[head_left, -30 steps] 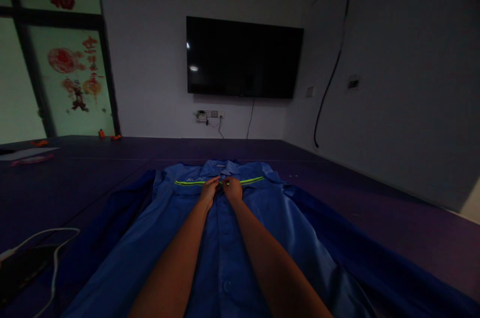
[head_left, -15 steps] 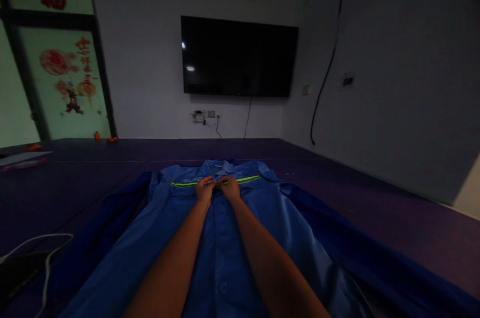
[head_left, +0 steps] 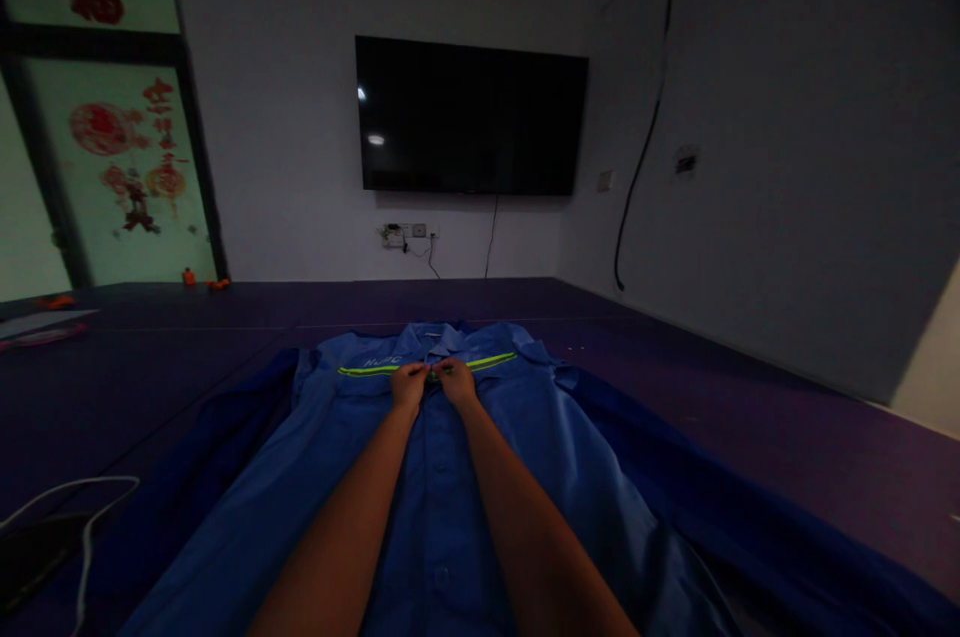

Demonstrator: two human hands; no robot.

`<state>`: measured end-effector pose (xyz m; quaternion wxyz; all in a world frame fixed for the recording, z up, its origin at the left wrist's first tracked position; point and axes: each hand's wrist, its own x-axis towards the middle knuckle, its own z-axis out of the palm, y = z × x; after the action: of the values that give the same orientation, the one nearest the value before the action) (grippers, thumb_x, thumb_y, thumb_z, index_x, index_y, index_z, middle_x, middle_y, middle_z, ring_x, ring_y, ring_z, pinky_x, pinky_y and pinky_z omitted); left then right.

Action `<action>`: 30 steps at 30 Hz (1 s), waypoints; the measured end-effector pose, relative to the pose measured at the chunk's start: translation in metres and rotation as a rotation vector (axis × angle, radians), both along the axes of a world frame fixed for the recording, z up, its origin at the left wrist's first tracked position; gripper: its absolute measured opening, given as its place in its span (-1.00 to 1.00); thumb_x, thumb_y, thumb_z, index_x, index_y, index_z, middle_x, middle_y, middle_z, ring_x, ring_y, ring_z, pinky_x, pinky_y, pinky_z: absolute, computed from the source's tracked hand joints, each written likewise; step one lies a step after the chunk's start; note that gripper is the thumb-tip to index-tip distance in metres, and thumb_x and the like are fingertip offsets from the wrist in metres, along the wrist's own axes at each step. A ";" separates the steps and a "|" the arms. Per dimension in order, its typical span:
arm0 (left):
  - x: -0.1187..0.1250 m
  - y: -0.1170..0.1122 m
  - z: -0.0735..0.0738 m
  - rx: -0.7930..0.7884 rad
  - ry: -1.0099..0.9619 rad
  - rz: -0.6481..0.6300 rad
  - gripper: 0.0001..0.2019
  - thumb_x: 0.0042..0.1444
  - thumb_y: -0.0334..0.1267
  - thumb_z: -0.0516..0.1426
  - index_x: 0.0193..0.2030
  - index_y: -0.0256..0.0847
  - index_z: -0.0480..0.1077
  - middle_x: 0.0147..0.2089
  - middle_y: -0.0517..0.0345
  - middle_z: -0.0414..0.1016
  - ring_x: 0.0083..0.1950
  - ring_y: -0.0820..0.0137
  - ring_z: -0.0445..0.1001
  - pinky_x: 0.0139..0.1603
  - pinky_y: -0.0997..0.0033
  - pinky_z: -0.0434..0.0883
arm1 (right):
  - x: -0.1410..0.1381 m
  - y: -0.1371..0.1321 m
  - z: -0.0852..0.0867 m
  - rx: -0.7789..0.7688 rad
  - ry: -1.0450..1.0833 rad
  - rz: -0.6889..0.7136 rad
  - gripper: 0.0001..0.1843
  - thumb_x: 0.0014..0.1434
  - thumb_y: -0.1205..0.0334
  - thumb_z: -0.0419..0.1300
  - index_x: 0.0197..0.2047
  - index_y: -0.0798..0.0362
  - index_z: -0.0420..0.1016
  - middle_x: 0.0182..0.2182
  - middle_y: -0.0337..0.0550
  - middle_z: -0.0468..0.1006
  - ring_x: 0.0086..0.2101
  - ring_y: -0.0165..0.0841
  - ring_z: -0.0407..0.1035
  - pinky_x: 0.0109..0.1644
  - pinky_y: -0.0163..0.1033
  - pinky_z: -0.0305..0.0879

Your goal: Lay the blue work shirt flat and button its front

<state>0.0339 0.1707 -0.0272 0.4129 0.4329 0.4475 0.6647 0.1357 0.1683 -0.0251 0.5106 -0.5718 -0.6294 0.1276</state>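
A blue work shirt [head_left: 555, 457] with a yellow-green stripe across the chest lies spread front side up, collar away from me and sleeves out to both sides. At the middle of the chest, on the front placket just below the collar, my left hand [head_left: 409, 385] pinches the fabric. Close beside it, my right hand [head_left: 455, 382] also has its fingers pinched on the placket. The fingertips nearly meet, and any button between them is too small and dark to make out. Lower down the placket, a button [head_left: 441, 575] shows faintly.
The shirt lies on a dark purple floor [head_left: 750, 397]. A white cable [head_left: 86, 537] and a dark flat object [head_left: 37, 557] are at lower left. Small orange objects [head_left: 217, 284] lie by the glass door [head_left: 120, 167]. A television [head_left: 472, 117] hangs on the far wall.
The view has shifted slightly. Both hands stay at the same spot on the placket, and the left hand's fingers have curled in closer.
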 end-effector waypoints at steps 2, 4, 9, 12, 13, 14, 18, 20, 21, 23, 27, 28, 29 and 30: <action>0.000 -0.001 0.000 0.002 0.014 -0.004 -0.96 -0.27 -0.33 0.22 -0.57 -0.24 0.47 -0.55 0.16 0.47 -0.38 0.35 0.43 -0.30 0.40 0.32 | 0.000 -0.001 0.000 0.000 0.009 0.001 -0.84 0.00 0.29 0.07 -0.46 0.09 0.48 -0.46 -0.18 0.53 -0.38 -0.39 0.39 -0.26 -0.33 0.28; 0.000 -0.002 0.001 0.006 0.025 -0.010 -0.96 -0.25 -0.33 0.20 -0.58 -0.24 0.46 -0.56 0.16 0.46 -0.39 0.36 0.42 -0.31 0.42 0.31 | -0.001 -0.001 0.000 0.003 0.017 0.001 -0.84 -0.01 0.27 0.08 -0.46 0.09 0.48 -0.46 -0.18 0.53 -0.38 -0.38 0.40 -0.26 -0.33 0.28; -0.001 -0.006 0.003 0.017 0.037 -0.030 -0.94 -0.22 -0.34 0.18 -0.63 -0.24 0.44 -0.59 0.18 0.43 -0.43 0.40 0.39 -0.34 0.44 0.29 | -0.001 -0.003 0.001 0.014 0.027 -0.011 -0.81 -0.03 0.18 0.12 -0.45 0.11 0.48 -0.47 -0.16 0.53 -0.40 -0.35 0.40 -0.28 -0.30 0.29; -0.001 -0.007 0.004 0.019 0.030 -0.046 -0.92 -0.20 -0.33 0.17 -0.63 -0.25 0.43 -0.60 0.18 0.41 -0.46 0.41 0.37 -0.36 0.45 0.27 | -0.001 -0.004 0.002 0.021 0.022 -0.017 -0.81 -0.03 0.19 0.12 -0.47 0.12 0.48 -0.47 -0.14 0.53 -0.40 -0.34 0.40 -0.27 -0.30 0.29; -0.001 -0.006 0.004 0.019 0.027 -0.050 -0.92 -0.20 -0.33 0.17 -0.63 -0.26 0.43 -0.61 0.19 0.41 -0.47 0.42 0.37 -0.37 0.46 0.27 | -0.001 -0.004 0.003 0.022 0.014 -0.023 -0.81 -0.03 0.19 0.12 -0.48 0.12 0.48 -0.47 -0.14 0.53 -0.40 -0.34 0.41 -0.27 -0.30 0.28; 0.000 -0.006 0.004 0.019 0.023 -0.053 -0.92 -0.20 -0.33 0.17 -0.63 -0.26 0.43 -0.61 0.19 0.40 -0.47 0.42 0.36 -0.37 0.46 0.27 | -0.001 -0.005 0.003 0.023 0.003 -0.031 -0.81 -0.03 0.19 0.12 -0.48 0.12 0.48 -0.47 -0.14 0.53 -0.39 -0.34 0.41 -0.27 -0.31 0.28; 0.001 -0.004 0.002 0.018 0.001 -0.052 -0.93 -0.22 -0.32 0.18 -0.61 -0.26 0.44 -0.60 0.19 0.41 -0.47 0.43 0.36 -0.38 0.46 0.26 | -0.001 -0.007 0.006 0.022 -0.031 -0.054 -0.83 -0.02 0.22 0.11 -0.48 0.10 0.48 -0.47 -0.15 0.54 -0.39 -0.35 0.41 -0.29 -0.32 0.28; 0.001 -0.003 0.001 0.015 -0.012 -0.050 -0.94 -0.23 -0.32 0.19 -0.61 -0.26 0.44 -0.59 0.19 0.42 -0.46 0.43 0.36 -0.37 0.46 0.27 | -0.002 -0.008 0.007 0.022 -0.034 -0.059 -0.83 -0.01 0.23 0.11 -0.48 0.11 0.48 -0.48 -0.15 0.54 -0.39 -0.35 0.41 -0.30 -0.33 0.28; 0.001 -0.002 0.001 0.013 -0.018 -0.050 -0.93 -0.23 -0.31 0.19 -0.60 -0.26 0.44 -0.58 0.18 0.42 -0.46 0.43 0.36 -0.37 0.46 0.27 | -0.002 -0.008 0.007 0.022 -0.036 -0.063 -0.83 -0.01 0.23 0.11 -0.48 0.11 0.48 -0.48 -0.15 0.54 -0.39 -0.35 0.41 -0.30 -0.34 0.28; 0.002 -0.002 0.000 0.009 -0.030 -0.051 -0.92 -0.24 -0.30 0.20 -0.60 -0.26 0.45 -0.58 0.17 0.43 -0.46 0.42 0.37 -0.37 0.45 0.28 | -0.003 -0.008 0.007 0.023 -0.040 -0.072 -0.83 -0.01 0.24 0.10 -0.48 0.11 0.48 -0.48 -0.14 0.54 -0.39 -0.35 0.41 -0.30 -0.34 0.28; 0.002 -0.001 0.000 0.001 -0.052 -0.058 -0.91 -0.25 -0.28 0.21 -0.59 -0.26 0.45 -0.58 0.17 0.44 -0.46 0.42 0.38 -0.36 0.45 0.29 | -0.003 -0.007 0.007 0.028 -0.046 -0.094 -0.83 -0.02 0.24 0.10 -0.49 0.11 0.49 -0.48 -0.13 0.54 -0.40 -0.35 0.41 -0.30 -0.33 0.28; 0.002 -0.001 0.000 0.000 -0.057 -0.058 -0.91 -0.26 -0.28 0.21 -0.59 -0.26 0.45 -0.58 0.18 0.44 -0.45 0.42 0.38 -0.36 0.45 0.29 | -0.003 -0.007 0.007 0.029 -0.046 -0.099 -0.83 -0.03 0.24 0.10 -0.49 0.11 0.49 -0.48 -0.13 0.54 -0.40 -0.35 0.41 -0.30 -0.33 0.28; 0.002 -0.001 0.000 -0.001 -0.061 -0.058 -0.91 -0.26 -0.28 0.21 -0.59 -0.26 0.45 -0.58 0.18 0.44 -0.45 0.42 0.38 -0.36 0.45 0.29 | -0.003 -0.006 0.007 0.031 -0.047 -0.105 -0.83 -0.04 0.24 0.11 -0.50 0.11 0.49 -0.48 -0.13 0.54 -0.40 -0.34 0.41 -0.29 -0.33 0.28; 0.002 -0.001 0.000 -0.003 -0.064 -0.057 -0.91 -0.26 -0.28 0.21 -0.59 -0.26 0.45 -0.58 0.18 0.44 -0.46 0.43 0.38 -0.36 0.45 0.29 | -0.003 -0.005 0.007 0.032 -0.047 -0.111 -0.84 -0.04 0.25 0.11 -0.51 0.11 0.48 -0.49 -0.12 0.54 -0.40 -0.33 0.41 -0.29 -0.32 0.28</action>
<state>0.0356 0.1701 -0.0272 0.4465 0.4235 0.4223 0.6656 0.1322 0.1629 -0.0178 0.5111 -0.6003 -0.6105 0.0754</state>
